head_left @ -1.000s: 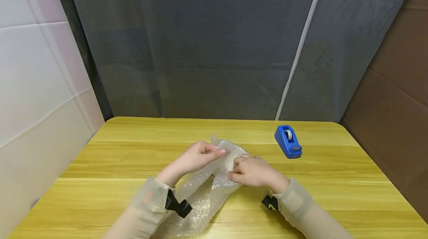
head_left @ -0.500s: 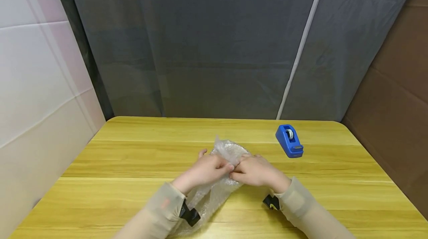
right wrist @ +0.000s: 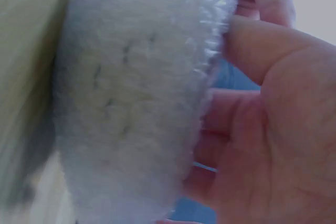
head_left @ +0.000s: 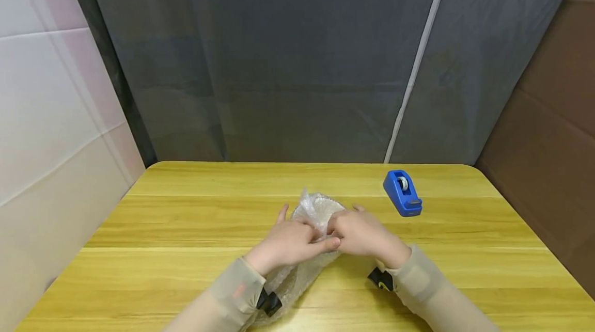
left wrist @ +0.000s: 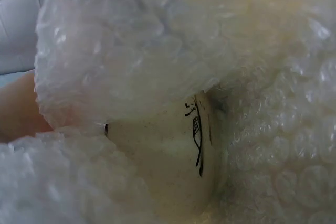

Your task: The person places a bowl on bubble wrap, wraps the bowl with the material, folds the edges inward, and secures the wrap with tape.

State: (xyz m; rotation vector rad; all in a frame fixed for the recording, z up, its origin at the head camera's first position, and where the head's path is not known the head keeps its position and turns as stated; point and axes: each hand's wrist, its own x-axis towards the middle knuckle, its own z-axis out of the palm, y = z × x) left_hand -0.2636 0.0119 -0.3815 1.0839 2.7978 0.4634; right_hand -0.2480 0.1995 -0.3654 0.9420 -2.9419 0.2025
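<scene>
Crumpled clear bubble wrap (head_left: 304,270) lies around an off-white, smooth, rounded piece (left wrist: 157,156) with black line drawing, seen through a gap in the left wrist view. The rest of that piece is hidden under the wrap. My left hand (head_left: 289,243) holds the wrap from the left, index finger bent into it, thumb stretched across to my right hand (head_left: 364,234). On the right side, that hand grips the wrapped piece. In the right wrist view its fingers (right wrist: 218,114) curl at the edge of the wrap, and dark marks show through the layers.
A blue tape dispenser (head_left: 403,195) with a roll of tape stands on the wooden table (head_left: 186,208), back right. Behind the table hangs a dark grey curtain (head_left: 279,63). A loose tail of wrap trails toward the front edge, beneath the left wrist.
My left hand has moved right and slightly down, drawing the wrap's flap over the piece until the thumb meets my right hand. The right hand stays almost in place.
</scene>
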